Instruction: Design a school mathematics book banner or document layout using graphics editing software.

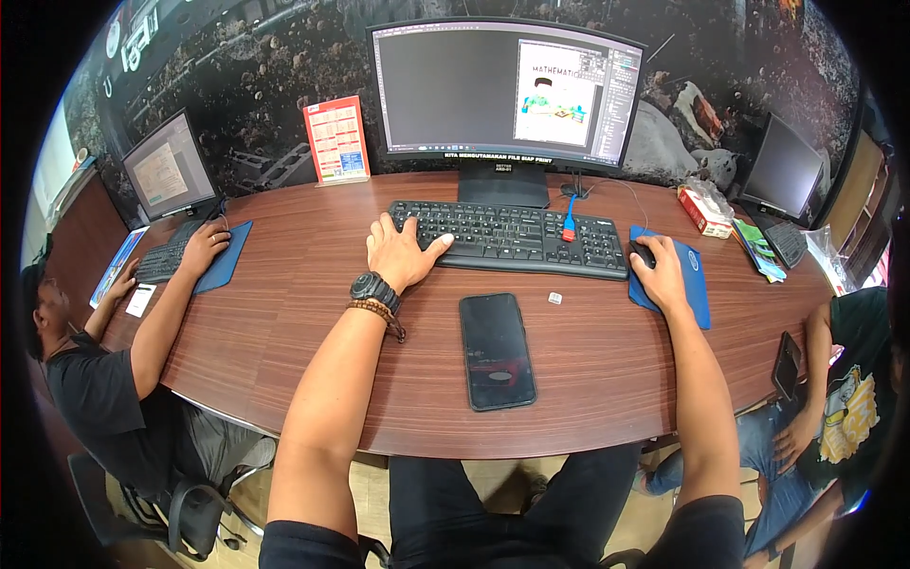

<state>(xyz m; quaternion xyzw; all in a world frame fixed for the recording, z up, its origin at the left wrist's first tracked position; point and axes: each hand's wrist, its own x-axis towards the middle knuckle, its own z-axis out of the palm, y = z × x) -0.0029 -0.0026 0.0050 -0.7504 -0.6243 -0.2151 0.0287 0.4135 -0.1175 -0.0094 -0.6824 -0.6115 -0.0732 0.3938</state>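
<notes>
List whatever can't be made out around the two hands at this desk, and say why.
Head view: some keys of the black keyboard, covered by the left hand.
Head view: much of the black mouse, covered by the right hand.
Head view: part of the blue mouse pad, under that hand and mouse.
Head view: fine print on the red-bordered card, too small.

Head-worn fisheye; faces forward and down over the desk [588,389], from close above
</notes>
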